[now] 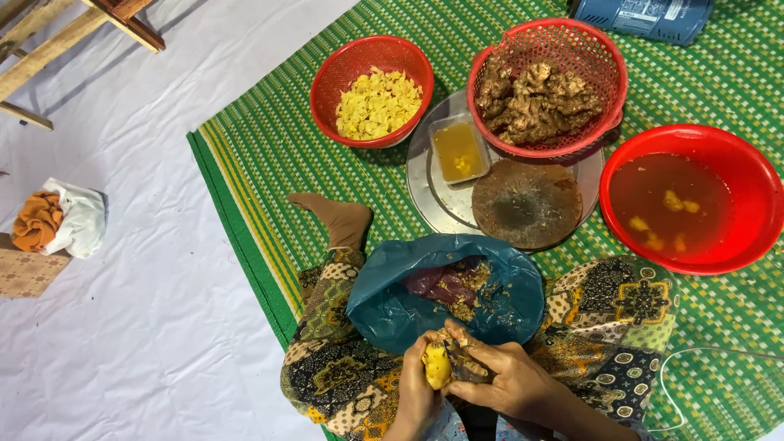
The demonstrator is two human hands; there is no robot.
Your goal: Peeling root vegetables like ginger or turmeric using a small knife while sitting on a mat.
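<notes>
My left hand (418,392) grips a peeled yellow ginger piece (437,365) at the bottom centre. My right hand (502,377) presses against it, fingers curled around brown peel scraps; any tool in it is hidden. Just beyond both hands lies an open blue plastic bag (392,310) with peelings and a dark red scrap inside. A red basket of unpeeled ginger (545,86) stands at the far centre-right. A red bowl of water (684,200) holds a few peeled pieces. Another red bowl (373,90) is filled with yellow slices.
I sit on a green woven mat (269,147) over a white sheet. A round metal tray (429,196) carries a small plastic tub of yellow liquid (459,149) and a round wooden board (527,202). A blue container (645,16) stands far right; wooden furniture and an orange cloth sit left.
</notes>
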